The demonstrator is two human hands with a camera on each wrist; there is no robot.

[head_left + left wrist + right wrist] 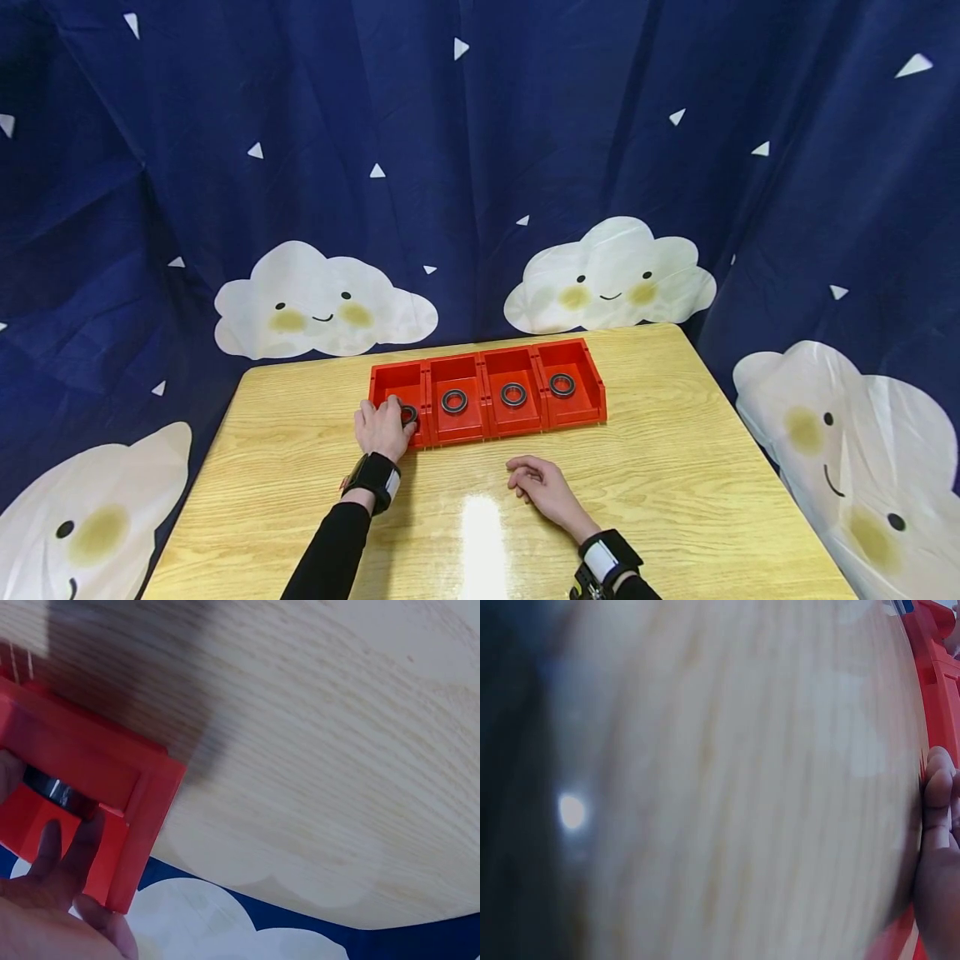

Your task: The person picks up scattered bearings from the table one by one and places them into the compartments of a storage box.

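My left hand (381, 427) reaches into the leftmost red bin (397, 379) and pinches a ball bearing (408, 414), a dark ring with a metal inner race. In the left wrist view the bearing (60, 793) is tilted, thumb at one end and a fingertip at the other, inside the bin's walls. My right hand (546, 492) is held over the table in front of the bins, fingers loosely curled, with nothing in it.
The bins form a joined row of red compartments on the wooden table (675, 467). Three more bearings lie in the others: one bearing (453, 402), a second bearing (513, 394) and a third bearing (562, 385). A blue curtain (465, 208) with clouds hangs behind.
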